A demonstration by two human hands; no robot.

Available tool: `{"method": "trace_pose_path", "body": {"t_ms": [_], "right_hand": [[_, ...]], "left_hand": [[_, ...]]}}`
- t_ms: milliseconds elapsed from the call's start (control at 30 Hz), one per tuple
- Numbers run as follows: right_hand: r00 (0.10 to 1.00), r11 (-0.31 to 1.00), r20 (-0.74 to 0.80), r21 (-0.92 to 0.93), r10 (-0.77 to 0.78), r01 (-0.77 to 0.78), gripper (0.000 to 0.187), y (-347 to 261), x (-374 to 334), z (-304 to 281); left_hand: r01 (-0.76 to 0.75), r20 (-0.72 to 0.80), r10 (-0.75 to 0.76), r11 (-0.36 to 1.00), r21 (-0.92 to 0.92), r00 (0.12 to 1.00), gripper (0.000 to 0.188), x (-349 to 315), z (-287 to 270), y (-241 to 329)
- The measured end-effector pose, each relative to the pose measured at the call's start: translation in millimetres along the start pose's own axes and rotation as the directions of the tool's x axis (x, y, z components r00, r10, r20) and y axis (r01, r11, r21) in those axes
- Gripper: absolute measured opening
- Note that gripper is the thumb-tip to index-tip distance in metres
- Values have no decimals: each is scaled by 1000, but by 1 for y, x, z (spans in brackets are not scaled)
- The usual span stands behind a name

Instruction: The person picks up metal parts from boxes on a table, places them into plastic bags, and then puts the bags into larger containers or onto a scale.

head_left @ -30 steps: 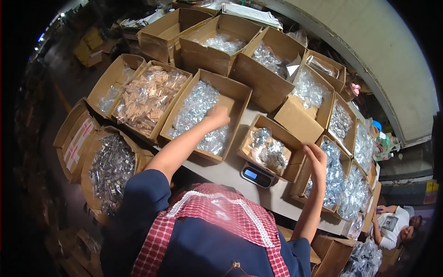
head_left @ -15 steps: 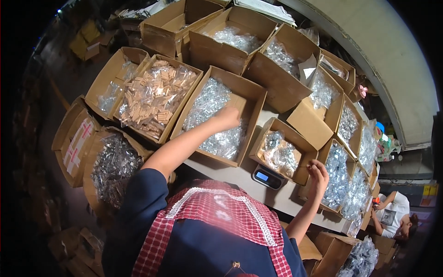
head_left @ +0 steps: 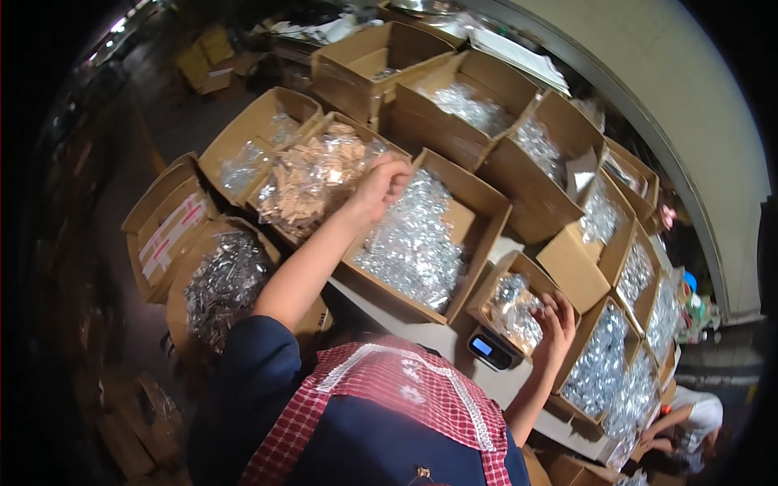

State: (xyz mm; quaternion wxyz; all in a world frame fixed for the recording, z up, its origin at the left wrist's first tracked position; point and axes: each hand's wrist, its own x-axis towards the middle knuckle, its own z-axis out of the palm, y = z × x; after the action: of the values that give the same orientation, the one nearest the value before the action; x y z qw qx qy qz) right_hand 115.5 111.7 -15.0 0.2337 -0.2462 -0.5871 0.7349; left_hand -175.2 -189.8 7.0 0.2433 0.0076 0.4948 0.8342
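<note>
My left hand (head_left: 384, 188) hangs over the shared edge of two cardboard boxes, its fingers curled together; whatever they may hold is hidden. On one side is a box full of clear bags of tan wooden dowels (head_left: 318, 174). On the other side lie clear bags of shiny metal hardware (head_left: 413, 243) in a wider carton. At the right, my right hand (head_left: 554, 326) has its fingers apart and bent at the rim of a small cardboard box (head_left: 485, 301). Mixed small bags (head_left: 515, 312) fill that box, which sits on a digital scale (head_left: 491, 350) with a lit display.
Several deep cartons of bagged hardware (head_left: 470, 105) stand along the back. More boxes of bags (head_left: 596, 360) line the right side. A box of dark metal parts (head_left: 228, 279) is at the left. Another person (head_left: 689, 417) is at the far right.
My left hand has moved left from the metal-hardware box to the dowel box's edge. My right hand's fingers have spread at the small box. The whole view has shifted.
</note>
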Motion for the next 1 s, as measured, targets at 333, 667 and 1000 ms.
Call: {"method": "trace_pose_path", "body": {"t_ms": [333,667,1000], "right_hand": [[998,999,-55,-34,-1,-1,44,3,4,-3],[982,991,-152,47,-116,125,46,-3,3,21],[912,984,-391,-166,-120,59,51,-13,-30,51]], "left_hand": [[286,-387,296,331,899,873,43,-33,-117,47],[-406,-385,439,898,167,812,12,-22,-201,138],[321,-263,559,-7,947,787,44,114,-380,116]]}}
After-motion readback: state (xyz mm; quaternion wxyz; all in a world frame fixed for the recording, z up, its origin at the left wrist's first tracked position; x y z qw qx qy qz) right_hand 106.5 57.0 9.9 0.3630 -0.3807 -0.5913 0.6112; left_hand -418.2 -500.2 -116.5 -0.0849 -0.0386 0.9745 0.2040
